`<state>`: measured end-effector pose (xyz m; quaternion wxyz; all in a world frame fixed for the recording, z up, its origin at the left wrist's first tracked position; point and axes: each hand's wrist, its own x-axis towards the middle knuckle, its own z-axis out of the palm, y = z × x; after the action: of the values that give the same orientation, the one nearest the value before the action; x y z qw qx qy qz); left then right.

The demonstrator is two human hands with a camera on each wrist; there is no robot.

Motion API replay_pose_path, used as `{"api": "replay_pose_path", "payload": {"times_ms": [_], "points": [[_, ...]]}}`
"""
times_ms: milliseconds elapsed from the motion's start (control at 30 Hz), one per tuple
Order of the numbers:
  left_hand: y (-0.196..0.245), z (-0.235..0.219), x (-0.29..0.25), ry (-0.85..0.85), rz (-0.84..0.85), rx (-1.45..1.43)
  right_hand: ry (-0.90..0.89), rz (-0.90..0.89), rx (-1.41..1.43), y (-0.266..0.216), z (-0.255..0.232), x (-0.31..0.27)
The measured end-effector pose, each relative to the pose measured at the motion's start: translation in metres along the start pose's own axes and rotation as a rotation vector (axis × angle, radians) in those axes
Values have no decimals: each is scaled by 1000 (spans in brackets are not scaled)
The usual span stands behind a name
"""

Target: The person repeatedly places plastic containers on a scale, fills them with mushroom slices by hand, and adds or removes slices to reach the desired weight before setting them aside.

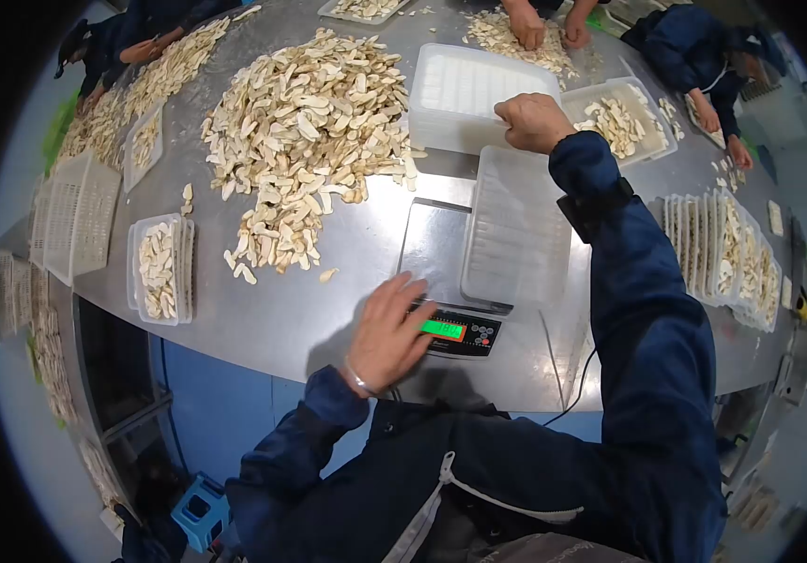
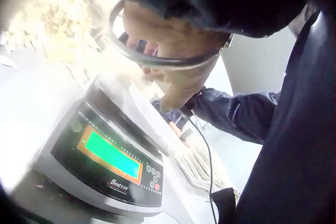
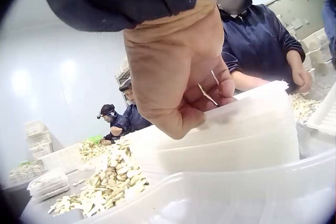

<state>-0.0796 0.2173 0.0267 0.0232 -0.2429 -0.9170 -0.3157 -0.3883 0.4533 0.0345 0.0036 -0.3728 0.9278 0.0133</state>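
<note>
My right hand [image 1: 535, 122] pinches the near rim of a stack of white plastic trays [image 1: 450, 133], thumb and curled fingers at the edge. A thin pale sliver shows by its fingertips in the right wrist view. Over the front left of a digital scale [image 1: 432, 249] my left hand [image 1: 388, 333] is spread, holding nothing, with its fingers partly covering the lit green display [image 2: 113, 155]. One clear, shallow tray [image 1: 516, 235] lies across the scale's right part and hangs past its side. A large heap of pale sliced mushrooms [image 1: 310, 113] lies behind the scale.
Stacked trays of slices stand at left [image 1: 157, 272] and right [image 1: 746, 272]. A tray with slices [image 1: 624, 122] sits beyond my right hand. White baskets [image 1: 75, 220] stand at the left edge. Other people work around the table, and a black cable [image 1: 577, 389] hangs over its front edge.
</note>
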Motion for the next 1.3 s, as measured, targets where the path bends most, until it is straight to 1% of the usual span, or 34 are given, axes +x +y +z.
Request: {"api": "replay_pose_path", "payload": {"times_ms": [100,200,267,300,333,367,400,433,467,500,567,633,733,767,833,900,933,1000,1033,1067,1133,1233,1267,1300], "points": [[19,21,37,-89,183,49,-16,1,-4,-4,3,2],[28,57,62,-79,337,166,-4,11,-22,-4,1,1],[16,74,61,-126,294,160,-10,43,-64,-6,-9,1],[14,77,61,-154,271,158,120,29,-60,-5,-8,-1],[9,76,58,-109,260,93,250,17,-54,-4,-8,-5],[4,73,53,-133,244,90,386,4,-50,-2,-9,-6],[2,65,47,-155,226,86,510,39,-69,1,-11,-8],[0,58,39,-178,206,83,578,63,-22,2,-14,-9],[-5,57,29,-87,225,82,646,89,28,4,-17,-9],[-9,53,21,-66,219,92,712,118,79,3,-21,-12],[-14,44,5,-26,204,106,744,112,228,1,-29,-22],[-17,41,-2,-7,202,116,791,121,380,-15,-45,-44],[-19,38,-5,-13,200,108,770,17,392,-58,-63,-99],[-20,37,-5,-15,205,104,803,-31,321,-74,-56,-116],[-21,37,-6,-18,209,97,702,-55,336,-110,-37,-149],[-23,36,-7,-21,214,93,655,-4,367,-144,-11,-173],[-25,39,-9,-27,204,83,667,14,387,-157,1,-180],[-28,42,-8,-6,222,76,609,74,391,-182,22,-189],[-28,43,-9,3,232,68,571,106,384,-191,29,-193],[-27,42,-11,-28,224,78,534,129,388,-196,35,-198],[-21,33,-14,20,236,76,466,181,391,-209,34,-201],[-16,8,-32,41,268,25,555,213,333,-217,15,-217],[-18,-2,-40,60,282,-5,596,296,337,-217,12,-230],[-22,-9,-50,74,292,-43,630,458,417,-215,18,-248]]}}
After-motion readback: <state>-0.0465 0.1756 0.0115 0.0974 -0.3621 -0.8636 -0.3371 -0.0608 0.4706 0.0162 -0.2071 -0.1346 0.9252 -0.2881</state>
